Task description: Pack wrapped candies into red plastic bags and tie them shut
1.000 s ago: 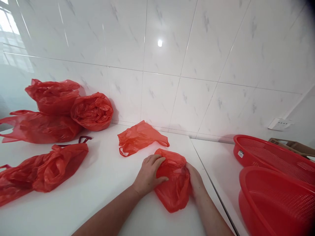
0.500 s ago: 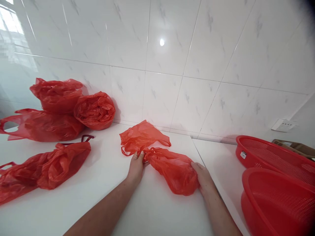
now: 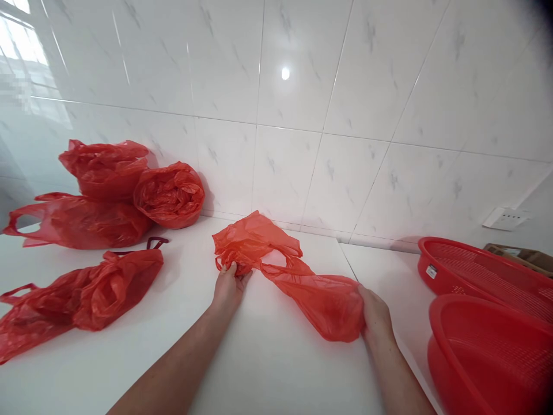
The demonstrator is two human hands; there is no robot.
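A red plastic bag (image 3: 319, 300) is stretched between my two hands over the white table (image 3: 268, 357). My left hand (image 3: 230, 283) pinches its gathered, crumpled end, thumb on top. At the other end, my right hand (image 3: 375, 311) grips the bag's rounded side; most of its fingers are hidden behind the plastic. Between the hands the bag is thin and twisted, with an oval gap near its upper edge. Just beyond my left hand a flat spread of red plastic (image 3: 259, 233) lies toward the wall; I cannot tell whether it belongs to the same bag.
Several bundled red bags (image 3: 103, 222) are piled at the back left, with another crumpled bag (image 3: 99, 294) nearer. A dark red handle-like piece (image 3: 156, 242) lies beside them. Two red perforated baskets (image 3: 440, 323) stand at right, before a cardboard box (image 3: 521, 256). A tiled wall (image 3: 294, 173) rises behind.
My hands have moved apart, the left one leftward and the right one rightward. The bag between them is pulled longer, and an oval gap has opened in it.
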